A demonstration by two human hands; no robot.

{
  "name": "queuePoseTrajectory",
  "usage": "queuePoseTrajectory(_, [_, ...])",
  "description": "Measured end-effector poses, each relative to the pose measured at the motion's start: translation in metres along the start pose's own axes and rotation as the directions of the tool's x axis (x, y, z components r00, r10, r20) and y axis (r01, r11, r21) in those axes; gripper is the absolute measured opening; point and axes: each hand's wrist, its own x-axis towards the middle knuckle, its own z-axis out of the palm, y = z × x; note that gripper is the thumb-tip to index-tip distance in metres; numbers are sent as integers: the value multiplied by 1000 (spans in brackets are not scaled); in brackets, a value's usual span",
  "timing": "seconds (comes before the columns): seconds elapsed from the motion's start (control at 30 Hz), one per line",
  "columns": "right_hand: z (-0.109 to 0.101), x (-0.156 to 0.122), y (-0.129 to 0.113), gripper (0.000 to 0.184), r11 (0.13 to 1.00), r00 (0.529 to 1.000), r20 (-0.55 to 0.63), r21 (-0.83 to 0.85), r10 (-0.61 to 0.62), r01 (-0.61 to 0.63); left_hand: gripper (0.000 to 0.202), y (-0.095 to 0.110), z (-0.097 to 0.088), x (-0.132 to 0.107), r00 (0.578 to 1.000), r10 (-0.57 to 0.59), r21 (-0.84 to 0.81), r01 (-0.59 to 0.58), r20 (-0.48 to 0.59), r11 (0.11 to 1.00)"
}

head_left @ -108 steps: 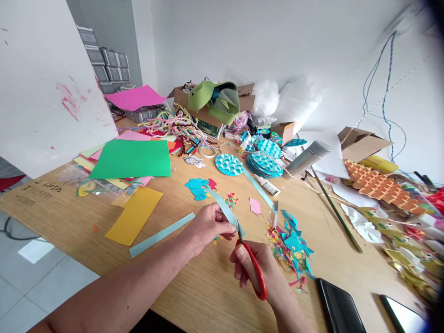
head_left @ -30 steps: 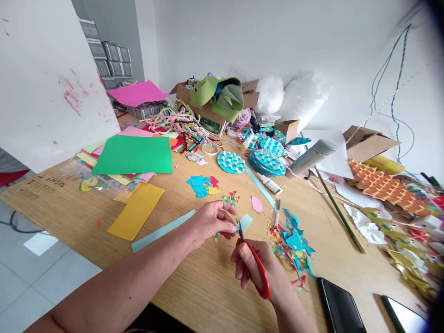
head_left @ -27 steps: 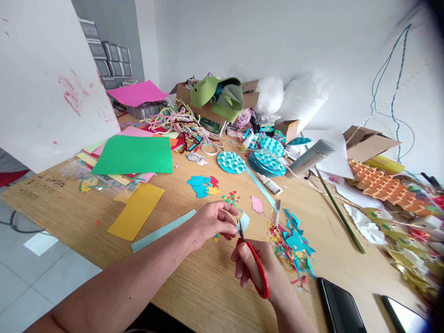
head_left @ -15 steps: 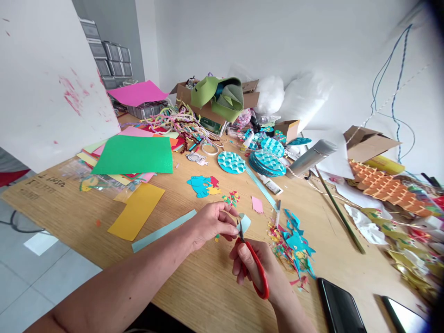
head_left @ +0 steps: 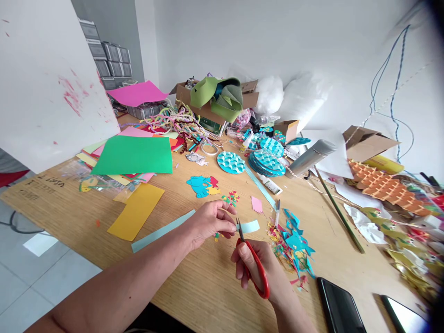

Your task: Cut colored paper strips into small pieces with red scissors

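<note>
My left hand (head_left: pixel 210 223) pinches one end of a short light-blue paper strip (head_left: pixel 249 226) just above the wooden table (head_left: pixel 194 286). My right hand (head_left: pixel 258 268) is closed round the red handles of a pair of scissors (head_left: pixel 252 263). The scissor blades point up at the strip, right beside my left fingertips. A longer light-blue strip (head_left: pixel 163 230) lies flat on the table under my left wrist. Small coloured scraps lie below my left hand.
A yellow sheet (head_left: pixel 136 210), a green sheet (head_left: pixel 133 155) on stacked papers, blue cut-outs (head_left: pixel 199 185), patterned teal discs (head_left: pixel 231 163), a pen (head_left: pixel 276 212) and a scrap pile (head_left: pixel 293 245) lie around. Two dark devices (head_left: pixel 342 307) sit at the near right edge. Boxes and a metal flask (head_left: pixel 308 158) stand behind.
The long strip my left hand held 3.6 s ago is now a short piece. In the last second it turned from curled upward to lying level, pointing right. Both hands stayed in place.
</note>
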Motion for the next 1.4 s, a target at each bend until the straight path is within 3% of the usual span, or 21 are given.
queuePoseTrajectory(0.77, [0, 0, 2, 60, 1000, 1000, -13, -2, -8, 8, 39, 0, 2, 1, 999, 15, -51, -18, -51, 999])
queuePoseTrajectory(1.4, [-1, 0, 4, 58, 1000, 1000, -1, -8, -26, 26, 40, 1, 3, -1, 1000, 3, -2, -3, -22, 1000])
